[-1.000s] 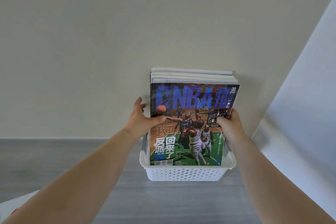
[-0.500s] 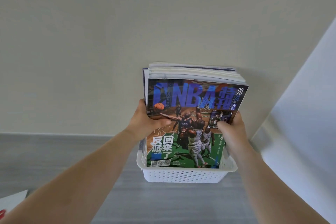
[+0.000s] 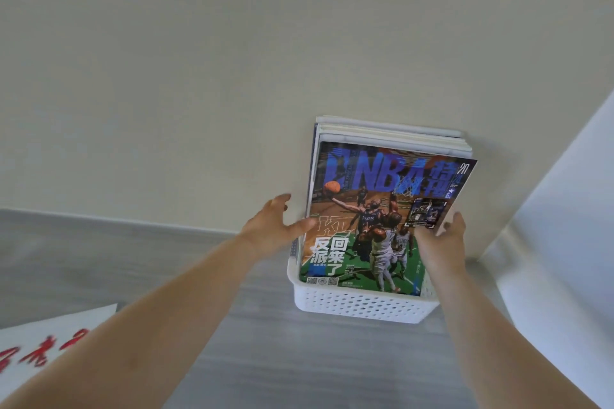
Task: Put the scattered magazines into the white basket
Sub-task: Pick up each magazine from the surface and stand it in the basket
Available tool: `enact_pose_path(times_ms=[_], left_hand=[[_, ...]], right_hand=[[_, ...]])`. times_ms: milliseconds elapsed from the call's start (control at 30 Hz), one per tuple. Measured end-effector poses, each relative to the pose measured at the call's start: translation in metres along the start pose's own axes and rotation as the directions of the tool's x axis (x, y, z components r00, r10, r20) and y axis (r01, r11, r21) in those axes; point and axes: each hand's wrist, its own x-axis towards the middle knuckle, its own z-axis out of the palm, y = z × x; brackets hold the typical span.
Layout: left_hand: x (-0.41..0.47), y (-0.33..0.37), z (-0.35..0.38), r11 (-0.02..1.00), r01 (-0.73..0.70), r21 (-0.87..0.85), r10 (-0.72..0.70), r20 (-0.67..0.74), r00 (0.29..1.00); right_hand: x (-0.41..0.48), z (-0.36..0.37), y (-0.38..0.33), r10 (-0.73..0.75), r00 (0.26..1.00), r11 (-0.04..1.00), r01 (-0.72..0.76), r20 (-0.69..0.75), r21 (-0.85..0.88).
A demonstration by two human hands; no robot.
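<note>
A white perforated basket point(image 3: 362, 307) stands on the grey floor against the wall. Several magazines point(image 3: 392, 138) stand upright in it, white page edges showing at the top. At the front is a basketball magazine point(image 3: 375, 209) with a blue title and a green court, its lower edge inside the basket. My left hand point(image 3: 274, 226) is at its left edge with fingers spread apart and only the thumb tip touching the cover. My right hand point(image 3: 440, 237) holds the right edge between thumb and fingers.
A white sheet with red writing point(image 3: 50, 342) lies on the floor at the lower left. A white panel point(image 3: 564, 209) slants in from the right beside the basket. The cream wall stands directly behind the stack.
The front magazine has dropped lower into the basket. My left hand has let go of the edge and spread its fingers. The view has turned, so the basket sits further right.
</note>
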Motion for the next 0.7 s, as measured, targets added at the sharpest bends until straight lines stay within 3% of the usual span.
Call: enact_pose_path(times_ms=[100,167,267,400,467,600,700], left_hand=[[-0.051,-0.038,-0.017,0.995,0.013,-0.094,-0.023,-0.110,0.994],[-0.086,-0.071,-0.033,0.993,0.062,-0.103,-0.081,-0.193,0.978],[-0.142,-0.125,-0.056,0.973,0.192,-0.130,-0.223,-0.304,0.926],[-0.214,-0.192,-0.078,0.934,0.350,-0.077,-0.356,-0.306,0.883],[-0.242,-0.220,-0.094,0.909,0.408,-0.087,-0.412,-0.344,0.844],[-0.282,-0.264,-0.118,0.843,0.529,-0.095,-0.520,-0.390,0.760],[-0.298,-0.288,-0.127,0.805,0.575,-0.144,-0.585,-0.349,0.732]], right_hand=[[-0.033,-0.001,-0.004,-0.194,0.970,0.971,0.168,-0.148,-0.171],[-0.058,0.003,-0.005,-0.266,0.956,0.939,0.227,-0.124,-0.259],[-0.113,0.022,-0.004,-0.303,0.953,0.898,0.291,0.016,-0.330],[-0.209,0.063,0.012,-0.244,0.902,0.826,0.386,0.355,-0.412],[-0.252,0.083,0.025,-0.188,0.810,0.756,0.480,0.555,-0.445],[-0.333,0.119,0.053,0.018,0.519,0.642,0.649,0.855,-0.408],[-0.380,0.130,0.060,-0.008,0.456,0.480,0.782,0.890,-0.397]])
